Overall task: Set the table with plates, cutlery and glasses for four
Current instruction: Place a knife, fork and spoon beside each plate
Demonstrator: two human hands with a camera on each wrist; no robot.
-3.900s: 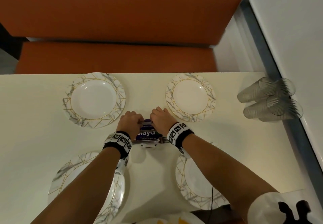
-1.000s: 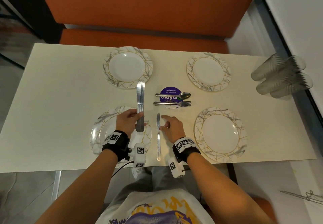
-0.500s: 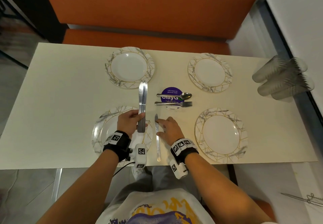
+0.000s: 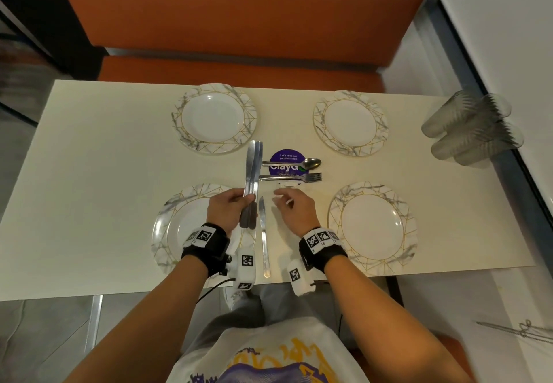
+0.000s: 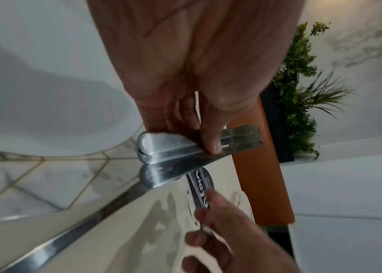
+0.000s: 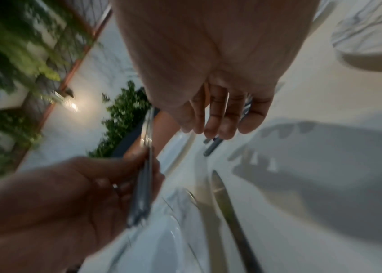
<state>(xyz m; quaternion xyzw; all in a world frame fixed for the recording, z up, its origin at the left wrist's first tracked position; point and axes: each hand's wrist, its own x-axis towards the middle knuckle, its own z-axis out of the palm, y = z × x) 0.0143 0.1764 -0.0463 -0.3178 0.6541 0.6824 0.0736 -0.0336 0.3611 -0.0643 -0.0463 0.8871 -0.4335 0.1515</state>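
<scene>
My left hand (image 4: 232,207) grips a bundle of knives (image 4: 252,173) by the handles, blades pointing away, above the near left plate (image 4: 170,227). The left wrist view shows the thumb pressed across the stacked knife handles (image 5: 173,146). One knife (image 4: 263,239) lies flat on the table just right of that plate. My right hand (image 4: 291,207) hovers with relaxed fingers beside that knife's tip and holds nothing. A spoon (image 4: 294,163) and a fork (image 4: 294,177) lie across a purple sticker (image 4: 284,159). Three more plates: far left (image 4: 214,117), far right (image 4: 350,122), near right (image 4: 372,224).
Several clear plastic cups (image 4: 469,128) lie on their sides at the table's far right edge by the wall. An orange bench (image 4: 239,26) runs behind the table (image 4: 89,158). Green plants (image 5: 299,96) stand off to one side.
A second ago my right hand's fingers were on the lone knife; now they have lifted off and moved slightly right and away. The left hand keeps the knife bundle almost still.
</scene>
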